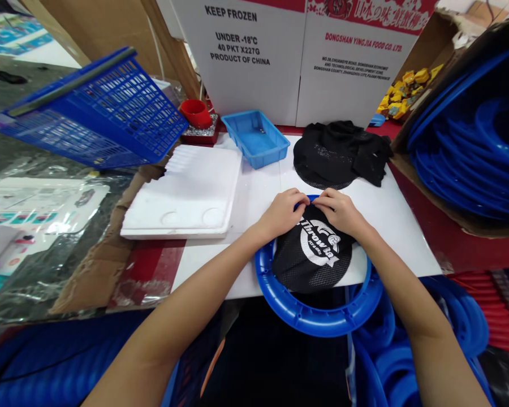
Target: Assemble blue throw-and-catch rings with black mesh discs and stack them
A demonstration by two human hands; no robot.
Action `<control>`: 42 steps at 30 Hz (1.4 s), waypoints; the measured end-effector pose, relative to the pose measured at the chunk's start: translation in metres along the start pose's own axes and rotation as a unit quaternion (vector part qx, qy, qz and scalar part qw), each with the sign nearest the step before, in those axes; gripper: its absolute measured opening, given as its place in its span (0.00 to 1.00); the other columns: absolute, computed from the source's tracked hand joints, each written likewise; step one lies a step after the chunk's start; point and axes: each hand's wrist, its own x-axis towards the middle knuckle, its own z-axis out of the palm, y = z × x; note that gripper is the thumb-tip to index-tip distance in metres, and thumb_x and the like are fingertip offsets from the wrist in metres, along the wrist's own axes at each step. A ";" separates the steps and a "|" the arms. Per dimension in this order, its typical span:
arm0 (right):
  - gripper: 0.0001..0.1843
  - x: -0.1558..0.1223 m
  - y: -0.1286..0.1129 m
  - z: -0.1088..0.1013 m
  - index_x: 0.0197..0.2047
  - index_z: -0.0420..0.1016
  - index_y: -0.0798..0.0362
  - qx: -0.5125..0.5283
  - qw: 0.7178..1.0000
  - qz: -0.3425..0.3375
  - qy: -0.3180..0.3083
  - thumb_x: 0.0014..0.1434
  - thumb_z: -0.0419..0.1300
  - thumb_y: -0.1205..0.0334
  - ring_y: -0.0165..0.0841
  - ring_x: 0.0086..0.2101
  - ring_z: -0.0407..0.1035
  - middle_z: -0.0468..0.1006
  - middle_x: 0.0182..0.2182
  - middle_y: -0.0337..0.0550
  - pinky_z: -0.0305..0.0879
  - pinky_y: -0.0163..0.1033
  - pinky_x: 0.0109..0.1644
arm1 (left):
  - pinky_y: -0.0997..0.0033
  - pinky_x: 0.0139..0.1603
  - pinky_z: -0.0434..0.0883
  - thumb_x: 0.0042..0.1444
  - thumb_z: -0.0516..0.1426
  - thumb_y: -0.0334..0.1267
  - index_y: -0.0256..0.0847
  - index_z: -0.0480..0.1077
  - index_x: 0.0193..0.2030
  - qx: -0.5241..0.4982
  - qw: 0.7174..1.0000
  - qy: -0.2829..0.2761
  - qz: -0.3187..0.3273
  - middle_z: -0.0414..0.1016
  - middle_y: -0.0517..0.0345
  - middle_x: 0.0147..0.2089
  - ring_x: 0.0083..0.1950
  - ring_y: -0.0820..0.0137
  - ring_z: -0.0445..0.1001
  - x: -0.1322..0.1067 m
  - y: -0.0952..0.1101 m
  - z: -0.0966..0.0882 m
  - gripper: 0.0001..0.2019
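A blue plastic ring [318, 319] lies at the near edge of the white board [398, 226], partly overhanging it. A black mesh disc with a white printed logo [314, 254] sits inside the ring. My left hand [282, 212] and my right hand [341, 210] both rest at the ring's far rim, fingers curled and pinching the edge of the mesh there. The fingertips are partly hidden under the fabric edge.
A pile of black mesh pieces [339, 152] lies behind the hands. A small blue tray [257, 137], a white foam slab [186, 195], a red cup [196, 113] and a tilted blue basket [97, 110] stand left. Blue rings fill a box [470, 141] at right; more lie below [441, 339].
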 end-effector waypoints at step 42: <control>0.21 -0.081 -0.124 -0.070 0.55 0.79 0.58 -0.377 0.826 0.312 -0.279 0.76 0.57 0.49 0.61 0.55 0.71 0.74 0.58 0.67 0.73 0.57 0.51 | 0.54 0.46 0.76 0.71 0.58 0.49 0.36 0.74 0.56 0.250 0.936 -0.123 -0.215 0.81 0.36 0.48 0.48 0.46 0.82 -0.025 0.044 -0.052 0.18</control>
